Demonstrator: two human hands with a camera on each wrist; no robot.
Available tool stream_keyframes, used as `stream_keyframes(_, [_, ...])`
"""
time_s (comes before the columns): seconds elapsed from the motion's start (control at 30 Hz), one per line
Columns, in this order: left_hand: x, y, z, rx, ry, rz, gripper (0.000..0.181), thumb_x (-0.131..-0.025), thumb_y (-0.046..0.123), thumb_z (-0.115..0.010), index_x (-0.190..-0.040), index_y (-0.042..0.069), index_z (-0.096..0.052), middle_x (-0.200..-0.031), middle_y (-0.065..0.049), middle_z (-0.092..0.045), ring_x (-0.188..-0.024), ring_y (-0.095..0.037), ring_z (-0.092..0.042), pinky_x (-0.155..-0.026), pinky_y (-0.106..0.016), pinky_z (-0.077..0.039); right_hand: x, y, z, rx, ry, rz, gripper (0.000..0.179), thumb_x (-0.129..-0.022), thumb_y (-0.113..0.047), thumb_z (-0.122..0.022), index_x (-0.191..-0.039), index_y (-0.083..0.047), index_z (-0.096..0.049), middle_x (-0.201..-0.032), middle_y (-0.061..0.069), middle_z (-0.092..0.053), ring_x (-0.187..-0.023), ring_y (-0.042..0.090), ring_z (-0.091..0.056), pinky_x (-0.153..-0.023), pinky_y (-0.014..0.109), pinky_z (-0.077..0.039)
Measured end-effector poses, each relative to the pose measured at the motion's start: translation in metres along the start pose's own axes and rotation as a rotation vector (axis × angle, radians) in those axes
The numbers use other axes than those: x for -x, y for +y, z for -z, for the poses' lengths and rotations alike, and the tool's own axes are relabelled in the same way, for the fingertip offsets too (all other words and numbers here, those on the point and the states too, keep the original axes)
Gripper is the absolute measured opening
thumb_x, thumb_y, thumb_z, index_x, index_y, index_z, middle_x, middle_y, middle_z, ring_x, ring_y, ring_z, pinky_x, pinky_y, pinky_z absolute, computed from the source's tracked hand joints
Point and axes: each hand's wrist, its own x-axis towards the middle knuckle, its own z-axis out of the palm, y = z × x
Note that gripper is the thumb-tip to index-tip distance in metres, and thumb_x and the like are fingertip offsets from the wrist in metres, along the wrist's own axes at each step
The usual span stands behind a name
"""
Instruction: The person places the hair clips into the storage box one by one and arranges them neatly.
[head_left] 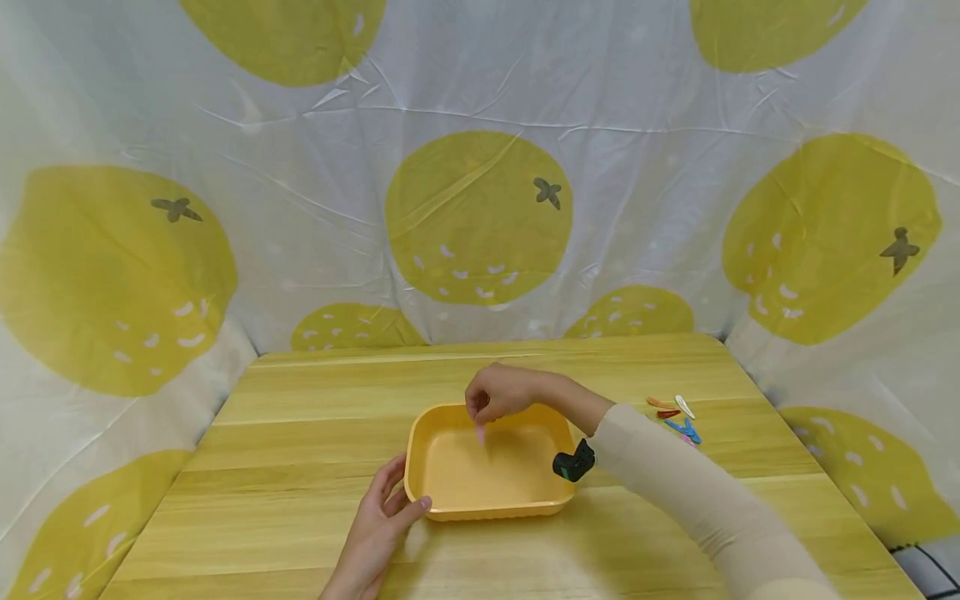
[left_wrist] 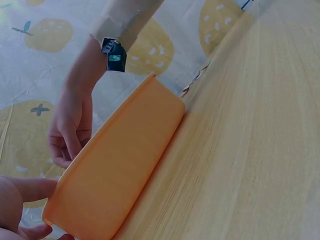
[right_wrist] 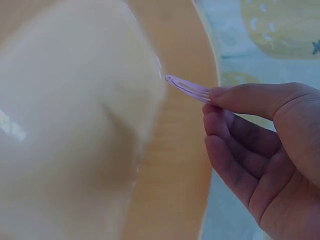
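Note:
A yellow-orange plastic basin sits on the wooden table. My right hand is over its far side, and thumb and fingertips pinch a pink snap hair clip. The clip's rounded tip points down into the basin in the head view. My left hand holds the basin's near left corner, thumb at the rim and the other fingers along the outer wall. From the left wrist view, the basin's outer side shows, with the right hand beyond the rim.
Several hair clips lie on the table right of the basin: an orange one, a white one, a red one and blue ones. A lemon-print curtain hangs behind the table. A black wrist camera is on the right arm.

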Motion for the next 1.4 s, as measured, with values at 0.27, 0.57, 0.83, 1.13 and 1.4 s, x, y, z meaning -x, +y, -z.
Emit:
stream_keyframes(0.27, [0.000, 0.000, 0.000, 0.007, -0.017, -0.006, 0.081, -0.093, 0.006, -0.077, -0.158, 0.004, -0.029, -0.159, -0.020, -0.034, -0.140, -0.041, -0.043, -0.100, -0.036, -0.052, -0.020, -0.001, -0.021, -0.081, -0.030, 0.030, 0.013, -0.096, -0.007, -0.075, -0.084, -0.012, -0.072, -0.067, -0.003, -0.065, -0.057, 0.007, -0.054, -0.056, 0.021, -0.046])
stream_keyframes(0.57, [-0.001, 0.001, 0.000, 0.006, -0.030, -0.002, 0.080, -0.094, 0.005, -0.075, -0.159, 0.004, -0.028, -0.160, -0.020, -0.032, -0.142, -0.042, -0.040, -0.101, -0.036, -0.052, -0.042, -0.003, -0.041, -0.102, -0.055, 0.034, 0.014, -0.095, -0.007, -0.076, -0.084, -0.012, -0.071, -0.066, -0.008, -0.062, -0.057, 0.005, -0.052, -0.055, 0.019, -0.045])
stream_keyframes(0.83, [-0.002, 0.003, 0.003, -0.028, -0.013, 0.002, 0.078, -0.096, 0.002, -0.072, -0.159, 0.004, -0.027, -0.161, -0.022, -0.031, -0.143, -0.045, -0.038, -0.103, -0.039, -0.051, -0.065, -0.002, -0.054, -0.023, -0.064, 0.060, 0.010, -0.095, -0.012, -0.077, -0.087, -0.016, -0.071, -0.077, -0.012, -0.064, -0.070, 0.003, -0.055, -0.065, 0.016, -0.047])
stream_keyframes(1.13, [-0.002, 0.001, 0.002, -0.031, -0.022, -0.005, 0.078, -0.096, 0.003, -0.072, -0.159, 0.002, -0.026, -0.161, -0.024, -0.030, -0.143, -0.048, -0.037, -0.102, -0.040, -0.051, -0.072, -0.005, -0.065, 0.052, -0.073, 0.050, 0.012, -0.094, -0.013, -0.078, -0.086, -0.017, -0.071, -0.078, -0.013, -0.063, -0.070, 0.002, -0.055, -0.065, 0.015, -0.045])
stream_keyframes(1.4, [-0.002, 0.000, 0.002, -0.037, -0.024, -0.013, 0.077, -0.097, 0.001, -0.070, -0.159, 0.000, -0.024, -0.160, -0.026, -0.030, -0.143, -0.048, -0.037, -0.101, -0.038, -0.052, -0.073, -0.010, -0.065, 0.111, -0.051, 0.029, 0.011, -0.092, -0.014, -0.081, -0.085, -0.016, -0.073, -0.077, -0.014, -0.063, -0.070, 0.001, -0.055, -0.064, 0.013, -0.045])
